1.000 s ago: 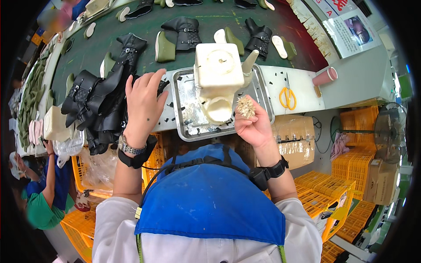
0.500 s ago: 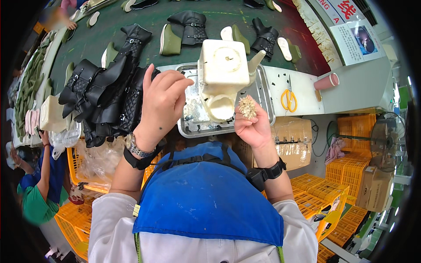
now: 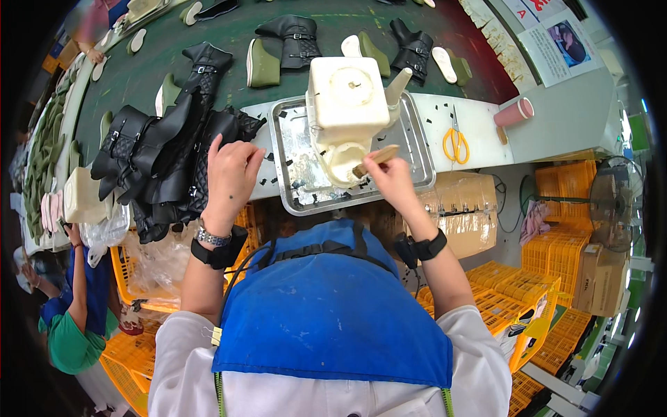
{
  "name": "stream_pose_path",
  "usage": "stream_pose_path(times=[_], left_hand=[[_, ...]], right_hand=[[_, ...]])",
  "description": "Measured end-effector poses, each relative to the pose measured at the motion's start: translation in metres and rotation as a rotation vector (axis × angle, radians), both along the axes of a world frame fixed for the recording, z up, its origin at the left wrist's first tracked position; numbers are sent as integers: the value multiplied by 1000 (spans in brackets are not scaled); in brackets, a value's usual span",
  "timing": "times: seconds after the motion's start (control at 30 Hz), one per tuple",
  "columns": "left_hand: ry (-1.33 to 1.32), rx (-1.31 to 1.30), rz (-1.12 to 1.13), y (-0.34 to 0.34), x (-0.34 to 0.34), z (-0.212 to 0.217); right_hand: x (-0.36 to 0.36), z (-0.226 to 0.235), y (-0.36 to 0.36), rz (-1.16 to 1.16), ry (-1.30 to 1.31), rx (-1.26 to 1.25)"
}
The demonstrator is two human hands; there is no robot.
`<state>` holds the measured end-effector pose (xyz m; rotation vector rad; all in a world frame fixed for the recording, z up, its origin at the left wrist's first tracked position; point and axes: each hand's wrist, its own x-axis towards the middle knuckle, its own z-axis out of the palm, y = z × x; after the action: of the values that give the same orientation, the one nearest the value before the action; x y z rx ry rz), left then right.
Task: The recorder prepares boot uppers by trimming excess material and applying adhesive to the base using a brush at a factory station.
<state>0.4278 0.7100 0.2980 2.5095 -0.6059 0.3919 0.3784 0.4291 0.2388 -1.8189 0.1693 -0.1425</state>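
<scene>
Now the right hand (image 3: 390, 177) grips a wooden-handled brush (image 3: 375, 158), tip dipped in the cream glue pot (image 3: 345, 161) on the metal tray (image 3: 410, 135); left hand (image 3: 233, 174) curls closed on black boots (image 3: 163, 156).

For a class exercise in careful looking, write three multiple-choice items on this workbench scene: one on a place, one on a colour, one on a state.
1. Where do the scissors lie?
A. on the white table right of the metal tray
B. inside the tray
C. on the black boots

2. What colour are the scissor handles?
A. red
B. yellow
C. blue

3. What does the right hand hold?
A. nothing
B. a pink cup
C. a wooden-handled brush

Answers:
1 A, they rest on the white surface beyond the tray's right rim.
2 B, both loops are yellow.
3 C, the fingers grip the brush at the cream pot's mouth.
</scene>
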Motion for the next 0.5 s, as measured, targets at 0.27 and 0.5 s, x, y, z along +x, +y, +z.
stream_pose_path(times=[0.27, 0.5], left_hand=[[-42, -81, 20, -9, -2, -7], [-66, -131, -76, -25, 0, -1]], right_hand=[[18, -30, 0, 143, 33, -478], [10, 13, -39, 78, 225, 83]])
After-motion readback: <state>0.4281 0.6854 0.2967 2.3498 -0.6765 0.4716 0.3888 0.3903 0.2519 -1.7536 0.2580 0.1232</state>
